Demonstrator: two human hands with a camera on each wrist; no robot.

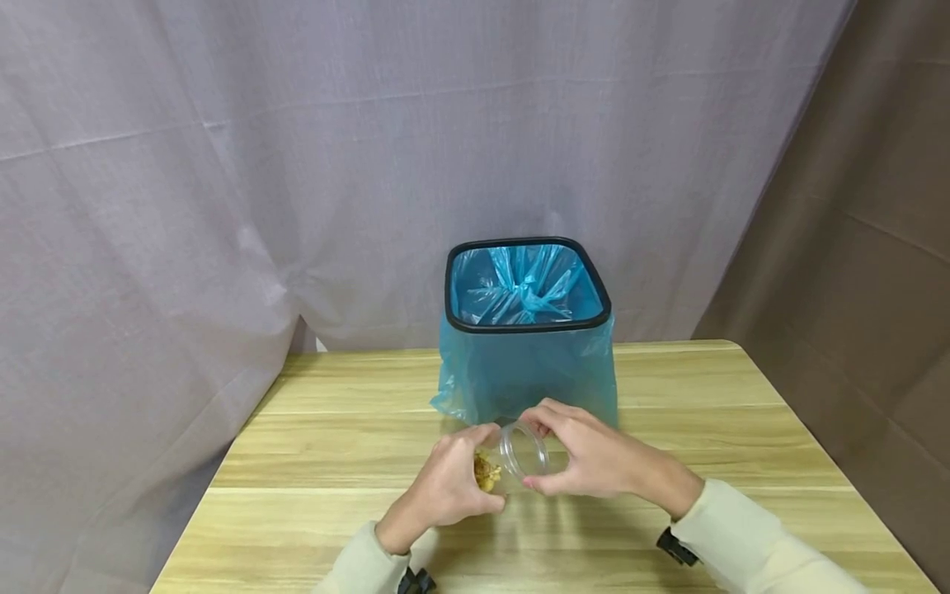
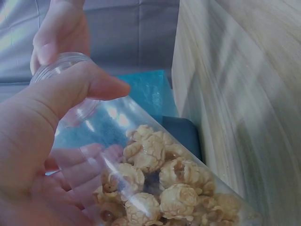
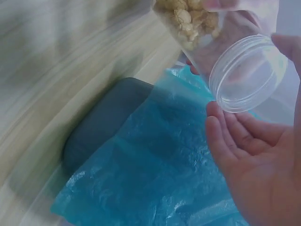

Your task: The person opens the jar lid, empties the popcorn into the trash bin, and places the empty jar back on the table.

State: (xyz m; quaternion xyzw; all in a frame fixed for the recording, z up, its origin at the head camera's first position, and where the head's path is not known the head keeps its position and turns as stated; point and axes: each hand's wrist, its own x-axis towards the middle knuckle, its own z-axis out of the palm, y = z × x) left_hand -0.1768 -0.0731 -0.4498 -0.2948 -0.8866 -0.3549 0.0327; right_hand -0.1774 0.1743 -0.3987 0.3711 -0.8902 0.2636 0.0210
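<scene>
A clear plastic jar (image 3: 207, 61) of caramel popcorn (image 2: 146, 155) is tilted on its side in front of the bin, its ringed mouth (image 1: 524, 450) facing right. My left hand (image 1: 453, 478) grips the jar's body, thumb on one side and fingers round the other. At the mouth end, my right hand (image 1: 579, 450) holds the rim between thumb and fingers; the fingertips (image 3: 215, 109) meet the rim's lower edge in the right wrist view. The popcorn lies toward the closed end, partly hidden by my left hand in the head view.
A bin with a black rim (image 1: 530, 327) and a blue bag liner (image 1: 534, 371) stands just beyond my hands, its liner gathered in a knot inside. Underneath is a wood-grain table (image 1: 334, 462). Grey curtains (image 1: 334, 165) hang behind it, with a brown one (image 1: 853, 289) at right.
</scene>
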